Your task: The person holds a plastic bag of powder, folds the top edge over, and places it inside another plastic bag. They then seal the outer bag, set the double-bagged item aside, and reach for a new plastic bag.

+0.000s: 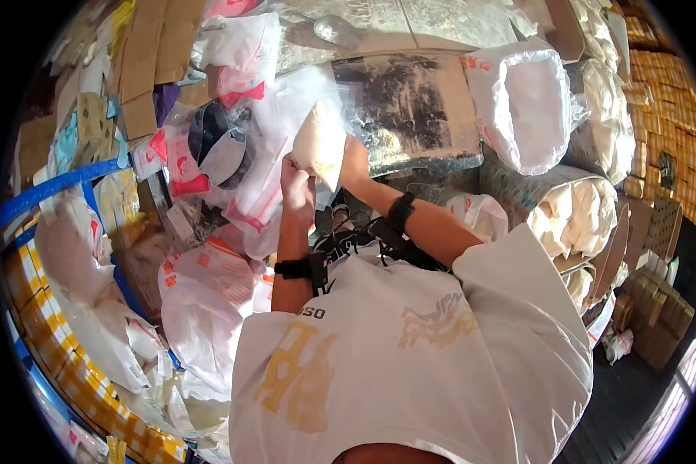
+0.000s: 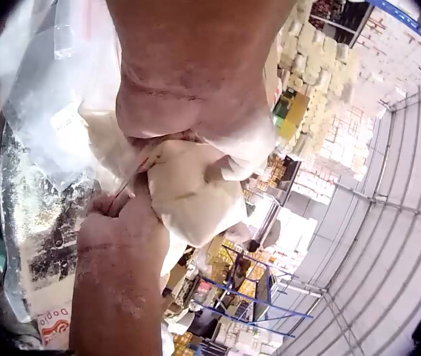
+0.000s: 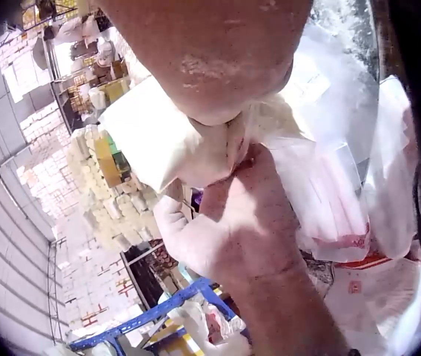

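Observation:
A clear plastic bag of cream-coloured powder (image 1: 319,143) is held up in front of the body by both hands. My left hand (image 1: 298,187) grips its lower left side; in the right wrist view that left hand (image 3: 233,215) has its thumb against the bag (image 3: 151,137). On the other side my right hand (image 1: 354,164) holds the bag, its fingers mostly hidden behind it in the head view. The left wrist view shows the right hand's fingers (image 2: 114,202) pinching the bag's edge by a thin red line, close to the left hand (image 2: 196,111).
Beyond the hands lies a dark, powder-dusted board (image 1: 410,108), with a metal scoop (image 1: 334,29) farther back. A plastic-lined container (image 1: 527,108) stands right. Pink-and-white plastic bags (image 1: 243,185) and a dark bowl (image 1: 213,135) sit left, near a blue rail (image 1: 62,185).

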